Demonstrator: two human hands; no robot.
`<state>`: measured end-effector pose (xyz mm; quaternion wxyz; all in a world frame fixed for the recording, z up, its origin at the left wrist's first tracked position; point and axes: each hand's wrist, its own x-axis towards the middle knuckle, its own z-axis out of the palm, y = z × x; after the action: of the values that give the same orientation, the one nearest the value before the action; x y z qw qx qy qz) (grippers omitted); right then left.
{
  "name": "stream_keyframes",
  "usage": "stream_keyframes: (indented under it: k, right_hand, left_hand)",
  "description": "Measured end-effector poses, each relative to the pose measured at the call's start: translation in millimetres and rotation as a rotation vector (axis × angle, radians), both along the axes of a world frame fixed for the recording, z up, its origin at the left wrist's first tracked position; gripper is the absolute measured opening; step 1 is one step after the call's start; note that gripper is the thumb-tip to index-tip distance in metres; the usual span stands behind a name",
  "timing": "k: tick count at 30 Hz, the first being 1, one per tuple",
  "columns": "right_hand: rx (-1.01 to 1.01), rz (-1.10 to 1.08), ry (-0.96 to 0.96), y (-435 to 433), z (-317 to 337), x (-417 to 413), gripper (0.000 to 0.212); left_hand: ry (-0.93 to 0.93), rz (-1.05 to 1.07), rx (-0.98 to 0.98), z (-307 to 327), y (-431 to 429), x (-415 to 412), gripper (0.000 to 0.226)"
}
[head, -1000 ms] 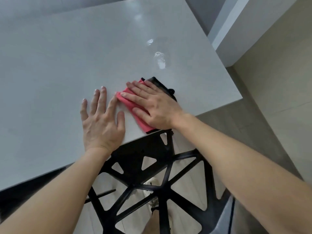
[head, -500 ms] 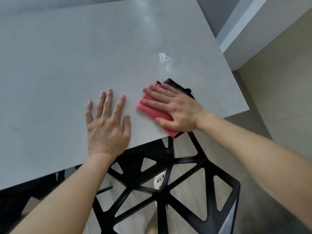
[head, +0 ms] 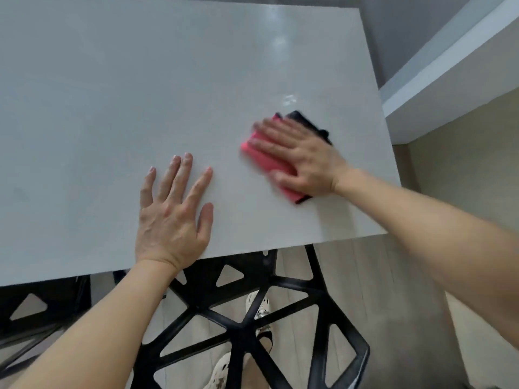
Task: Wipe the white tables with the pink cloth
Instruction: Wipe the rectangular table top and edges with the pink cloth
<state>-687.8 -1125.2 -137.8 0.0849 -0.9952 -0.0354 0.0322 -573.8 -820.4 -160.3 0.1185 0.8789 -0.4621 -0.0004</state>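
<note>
Flatly, both hands press the white table [head: 112, 94], right hand [head: 304, 161] on pink cloth [head: 269, 161], left hand [head: 171, 214] spread.

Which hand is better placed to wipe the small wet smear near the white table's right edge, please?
Right. The right hand presses the folded pink cloth flat, with the wet smear just beyond it. The left hand rests bare on the white table, farther away.

I saw open surface [head: 112, 94] left of the pink cloth [head: 290, 192] and beyond it. My left hand [head: 171, 211] lay flat left of the cloth; a black chair [head: 241, 327] stood nearer me, below the surface edge.
</note>
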Motion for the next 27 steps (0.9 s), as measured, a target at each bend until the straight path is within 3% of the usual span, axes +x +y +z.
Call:
stream_keyframes:
  k: [4, 6, 8, 10, 12, 13, 14, 16, 19, 21, 22, 25, 27]
  right_hand:
    - [-0.065, -0.964, -0.042, -112.8, 1.7, 36.9, 0.089]
    - [-0.086, -1.07, -0.085, -78.2, -7.7, 54.8, 0.086]
    - [-0.074, -0.79, -0.13, -3.6, -11.9, 47.8, 0.08]
    - [-0.013, -0.245, -0.077, 62.1, -7.3, 13.2, 0.076]
    - [0.004, 0.269, 0.014, 59.3, 0.9, -16.4, 0.074]
    - [0.007, 0.388, 0.031, 33.2, 2.3, -18.5, 0.073]
    - [-0.01, 0.368, 0.034, -0.1, 2.6, -11.4, 0.072]
    - [-0.058, -0.008, -0.015, -71.9, 2.2, 18.2, 0.073]
    - [-0.064, -0.804, -0.059, -113.4, -0.5, 65.9, 0.084]
    - [-0.073, -0.966, -0.1, -64.7, -9.7, 86.7, 0.088]
    - [-0.065, -0.848, -0.13, -25.1, -11.9, 85.8, 0.085]
    - [0.021, -0.123, -0.067, 77.8, -4.7, 32.2, 0.077]
    - [0.034, 0.265, -0.003, 64.8, 1.8, -6.0, 0.076]
  left_hand:
    - [-0.021, -0.001, -0.005, -1.0, 0.9, -1.1, 0.062]
    - [-0.035, 0.001, -0.015, -2.7, 1.0, 1.4, 0.062]
    - [-0.04, 0.005, -0.022, -3.2, 1.7, -0.2, 0.061]
    - [-0.044, 0.002, -0.022, -1.6, 0.4, -1.7, 0.061]
    - [-0.035, -0.003, -0.019, 0.0, -0.1, -1.2, 0.062]
    - [-0.033, -0.004, -0.019, 0.2, 0.2, -1.1, 0.062]
    - [-0.033, -0.002, -0.019, -0.3, 0.3, -1.4, 0.062]
    - [-0.037, -0.004, -0.023, -1.6, -0.2, -0.8, 0.061]
    - [-0.041, 0.004, -0.039, -3.5, 1.5, -0.4, 0.061]
    - [-0.043, 0.006, -0.038, -4.3, 0.9, -0.2, 0.061]
    - [-0.042, 0.006, -0.037, -4.4, 0.8, -0.2, 0.061]
    - [-0.033, 0.003, -0.038, -2.8, 0.8, -1.3, 0.06]
    - [-0.029, 0.0, -0.042, -1.9, 0.3, -0.5, 0.06]
